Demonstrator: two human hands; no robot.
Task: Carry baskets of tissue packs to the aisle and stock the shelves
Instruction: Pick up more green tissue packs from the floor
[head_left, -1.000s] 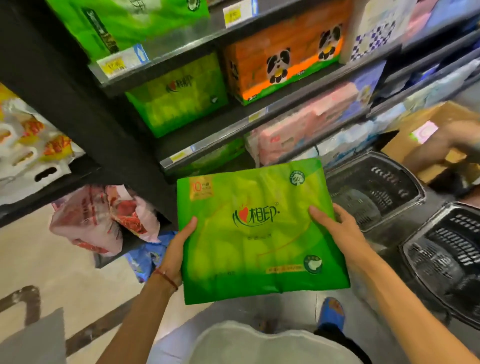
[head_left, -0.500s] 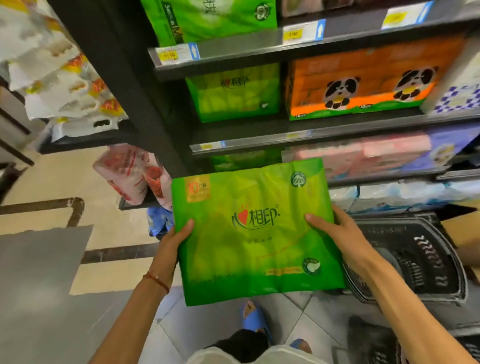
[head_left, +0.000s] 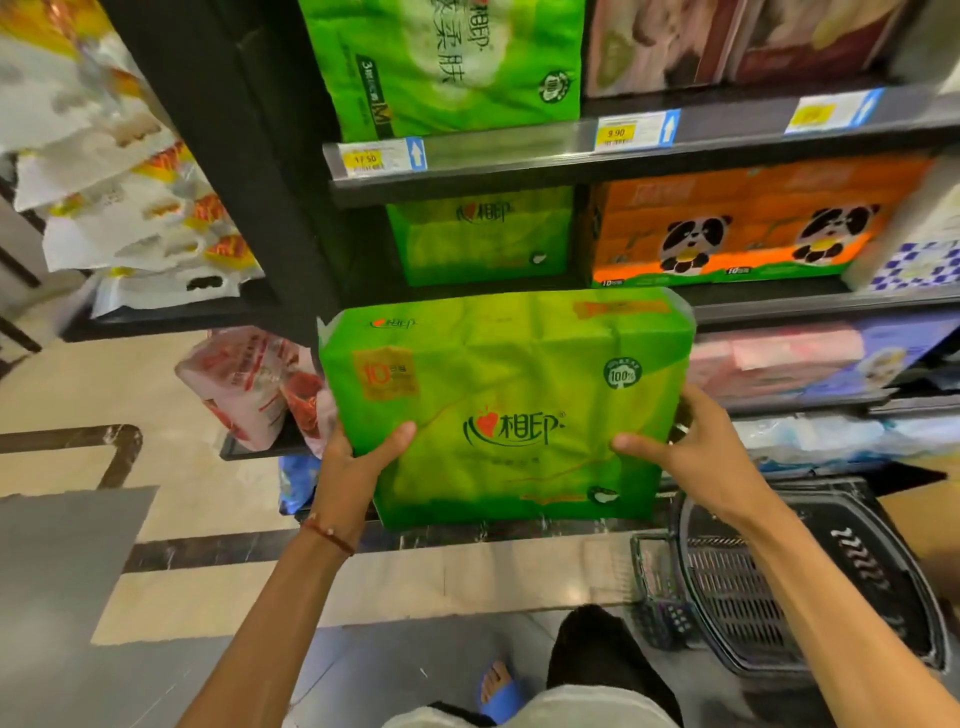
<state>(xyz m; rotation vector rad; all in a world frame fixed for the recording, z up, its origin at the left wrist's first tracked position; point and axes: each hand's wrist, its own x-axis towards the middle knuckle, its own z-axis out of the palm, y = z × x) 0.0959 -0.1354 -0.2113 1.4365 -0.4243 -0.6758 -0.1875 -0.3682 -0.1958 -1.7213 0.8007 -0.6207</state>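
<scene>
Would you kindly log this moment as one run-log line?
stage: stocking | left hand: grips green tissue pack | right hand: grips same pack | pack: held below matching shelved pack | basket: on floor

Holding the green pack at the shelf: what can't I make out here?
Head view:
- Fingers of left hand and right hand: behind the green pack.
- Space behind the shelved green pack: dark.
- Right price label: blurred.
- Basket interior: partly covered by right arm.
</scene>
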